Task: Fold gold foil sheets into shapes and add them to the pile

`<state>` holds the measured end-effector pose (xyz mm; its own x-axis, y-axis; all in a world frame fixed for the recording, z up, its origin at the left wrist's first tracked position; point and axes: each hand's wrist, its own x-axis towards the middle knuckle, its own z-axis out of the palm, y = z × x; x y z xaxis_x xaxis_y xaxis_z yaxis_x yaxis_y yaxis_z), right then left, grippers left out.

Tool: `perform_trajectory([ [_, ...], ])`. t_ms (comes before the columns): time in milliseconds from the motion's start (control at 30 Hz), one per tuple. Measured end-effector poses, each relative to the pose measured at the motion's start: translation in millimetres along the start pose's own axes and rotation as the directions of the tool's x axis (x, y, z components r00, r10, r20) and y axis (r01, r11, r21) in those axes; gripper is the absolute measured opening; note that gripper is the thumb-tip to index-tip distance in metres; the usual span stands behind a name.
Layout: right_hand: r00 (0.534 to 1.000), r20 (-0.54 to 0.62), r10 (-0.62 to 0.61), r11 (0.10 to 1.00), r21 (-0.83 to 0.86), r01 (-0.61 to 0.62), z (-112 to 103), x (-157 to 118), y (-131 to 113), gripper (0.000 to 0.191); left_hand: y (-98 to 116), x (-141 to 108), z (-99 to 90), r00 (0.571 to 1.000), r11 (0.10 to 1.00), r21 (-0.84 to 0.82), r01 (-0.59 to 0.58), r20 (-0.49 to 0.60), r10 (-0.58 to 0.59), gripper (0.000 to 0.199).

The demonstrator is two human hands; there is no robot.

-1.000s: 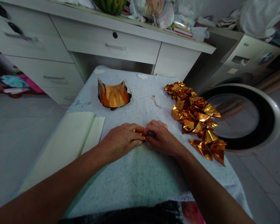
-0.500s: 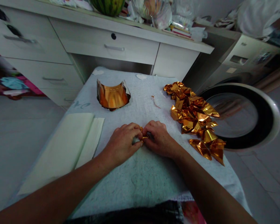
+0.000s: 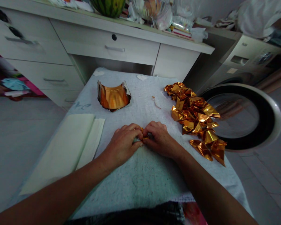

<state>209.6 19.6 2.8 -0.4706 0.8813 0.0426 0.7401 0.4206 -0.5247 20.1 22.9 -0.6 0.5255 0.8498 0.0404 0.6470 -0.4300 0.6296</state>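
Note:
At the middle of the cloth-covered table, my left hand and my right hand meet, thumbs and fingers pinched on a small piece of gold foil. Most of that piece is hidden by my fingers. Beyond my left hand stands a curved stack of gold foil sheets. A heap of folded gold foil pieces lies to the right of my right hand. Left of my left hand rests a pile of pale paper sheets, partly behind my forearm.
A thin reddish thread lies on the tablecloth. White drawers stand behind the table, with a watermelon on top. A washing machine with its round door swung outward is at the right.
My thumbs have shifted very slightly on the foil piece between my hands. Everything else on the table has stayed where it was.

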Motion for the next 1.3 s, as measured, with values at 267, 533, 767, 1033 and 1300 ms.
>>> perform_trajectory([
  [267,0.999,0.037,-0.012,0.999,0.031,0.01,-3,-1,2,0.018,1,1,-0.6,1.0,1.0,0.007,0.005,0.002,-0.005,0.008],
  [533,1.0,-0.013,0.013,1.0,-0.023,-0.013,1,-1,-2,0.023,-1,0,0.6,1.0,1.0,0.022,0.0,0.009,0.0,0.009],
  [767,0.999,-0.043,0.009,0.998,-0.06,-0.011,7,-1,-4,0.013,-2,0,0.3,1.0,1.0,0.023,0.002,0.025,-0.002,0.011],
  [1033,0.999,-0.037,-0.009,0.999,-0.052,0.007,6,-2,-3,0.015,-2,-1,-4.8,0.997,1.0,0.007,-0.022,0.068,0.022,0.017],
  [1300,1.0,0.014,-0.016,1.0,-0.004,0.016,-1,-3,-5,0.013,-4,-3,-6.2,0.996,0.998,0.005,-0.055,0.073,0.054,0.019],
])
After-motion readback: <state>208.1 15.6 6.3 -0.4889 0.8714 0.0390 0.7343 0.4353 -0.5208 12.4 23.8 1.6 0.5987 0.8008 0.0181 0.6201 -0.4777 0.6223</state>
